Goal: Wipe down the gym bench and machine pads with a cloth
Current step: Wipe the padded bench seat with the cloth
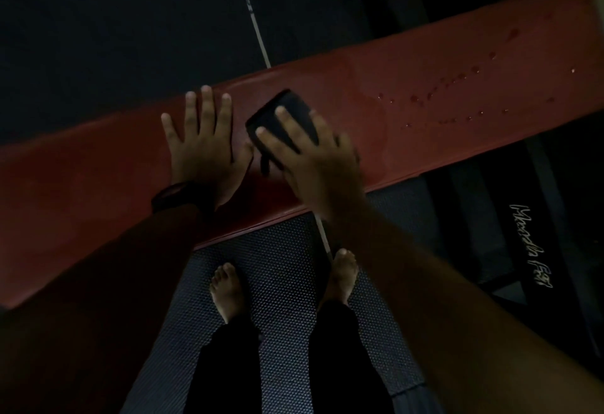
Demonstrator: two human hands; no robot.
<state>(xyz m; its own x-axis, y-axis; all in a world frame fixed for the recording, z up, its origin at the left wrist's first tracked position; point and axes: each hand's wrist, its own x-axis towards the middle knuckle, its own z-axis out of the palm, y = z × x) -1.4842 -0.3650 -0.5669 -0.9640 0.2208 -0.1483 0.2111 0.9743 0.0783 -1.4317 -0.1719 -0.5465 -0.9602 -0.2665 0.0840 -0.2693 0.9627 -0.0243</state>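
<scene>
- Dim gym floor (98, 37), red surface (425, 93) across it. Hands?
- Left hand (202, 145) flat on the surface, holding nothing; right hand (310, 158) presses the dark cloth (281, 109) mid-surface with spread fingers.
- Advice?
- Sweep toward the surface's droplets (475, 69) with even pressure.

One red bench (425, 93), one dark cloth (281, 112), two hands: left hand (202, 148), right hand (313, 158); two bare feet (225, 289) (341, 276).

Very dim, low contrast. Corners sink to black. Right hand (313, 158) motion-blurred; droplets (414, 98) on bench (98, 168) glint faintly.
</scene>
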